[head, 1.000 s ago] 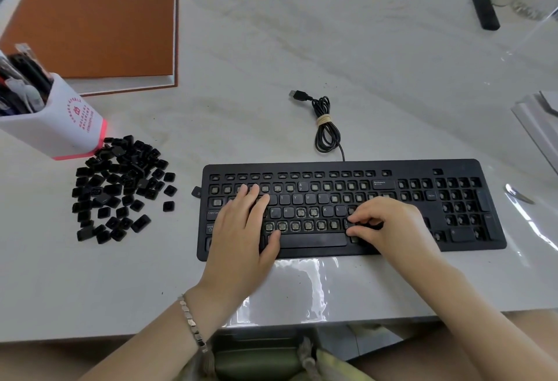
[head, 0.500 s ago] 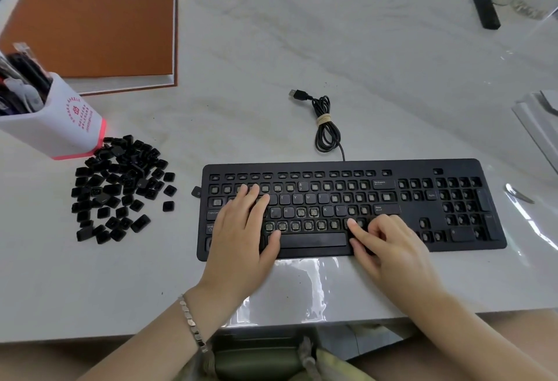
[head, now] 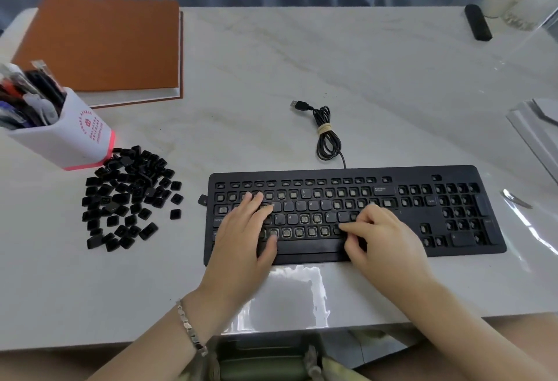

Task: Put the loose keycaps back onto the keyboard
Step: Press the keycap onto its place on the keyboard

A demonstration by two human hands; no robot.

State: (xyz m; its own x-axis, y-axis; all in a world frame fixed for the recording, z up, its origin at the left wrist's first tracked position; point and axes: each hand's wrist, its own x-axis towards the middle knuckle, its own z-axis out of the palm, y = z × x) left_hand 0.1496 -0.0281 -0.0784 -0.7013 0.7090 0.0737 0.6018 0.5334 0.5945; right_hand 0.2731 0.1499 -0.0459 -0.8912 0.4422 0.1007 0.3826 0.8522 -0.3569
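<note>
Early going, by the look of it. The keyboard [head: 453,249] lies on the table [head: 362,78] with most sockets bare. Only a scatter of caps is seated: some letters in the middle rows, Backspace, the space bar and a few around the number pad.

The heap of loose keycaps [head: 129,196] sits well apart at 9 o'clock from the board, with 1 stray cap [head: 203,200] just beside its left edge – so most of the work is left.

The left hand [head: 241,235] lies flat on the board's left end, fingers straight and slightly spread, holding nothing. The right hand [head: 383,238] rests on the lower rows with its forefinger [head: 347,226] stretched toward 9 o'clock and pressing at the bottom letter row. Its other fingers are loosely curled – I cannot tell whether a cap sits under the fingertip. My guess is that a cap is being seated there.
</note>
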